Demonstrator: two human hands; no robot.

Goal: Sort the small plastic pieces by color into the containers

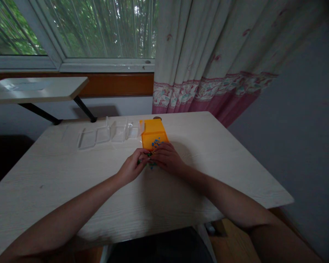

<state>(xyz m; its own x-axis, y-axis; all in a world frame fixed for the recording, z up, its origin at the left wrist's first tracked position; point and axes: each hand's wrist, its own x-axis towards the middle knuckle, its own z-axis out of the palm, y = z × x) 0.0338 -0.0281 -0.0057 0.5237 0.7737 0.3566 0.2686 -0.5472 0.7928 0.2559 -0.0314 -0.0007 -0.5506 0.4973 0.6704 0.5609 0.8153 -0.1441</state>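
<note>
An orange plastic case [153, 126] lies opened on the table, with several small blue pieces [156, 142] in its near half. Just in front of it my two hands meet. My left hand [131, 166] is curled, thumb and fingers closing around small dark green bits [149, 155] too tiny to name. My right hand [168, 157] comes from the other side, its fingers bent together over the same spot, beside the case's near edge; its fingertips are partly hidden. A few blue and green bits [151, 167] lie on the tabletop under the hands.
To the left of the case stands a row of clear plastic boxes [95, 137] with lids up. A raised shelf [38, 89] on black legs is at the back left. A small dark round object [157, 118] sits behind the case. A curtain [194, 65] hangs beyond the table [224, 149].
</note>
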